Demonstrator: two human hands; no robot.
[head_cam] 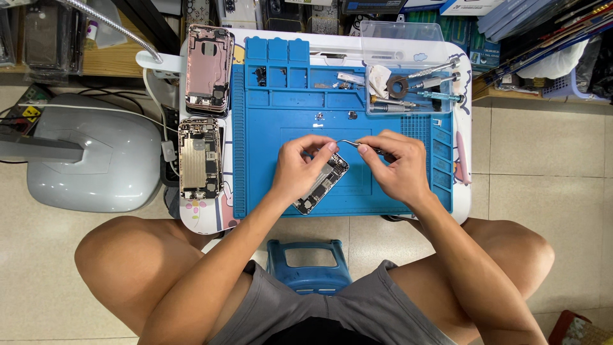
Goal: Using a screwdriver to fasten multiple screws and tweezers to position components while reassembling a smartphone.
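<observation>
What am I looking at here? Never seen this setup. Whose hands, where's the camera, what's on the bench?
One picture, from a camera on a seated person's head, looking down at their own bare hands. The left hand steadies an opened phone body on a blue work mat. The right hand holds tweezers, tips pointing toward the left fingers. Two more opened phones lie left of the mat. A clear tray of screwdrivers sits at the mat's upper right.
</observation>
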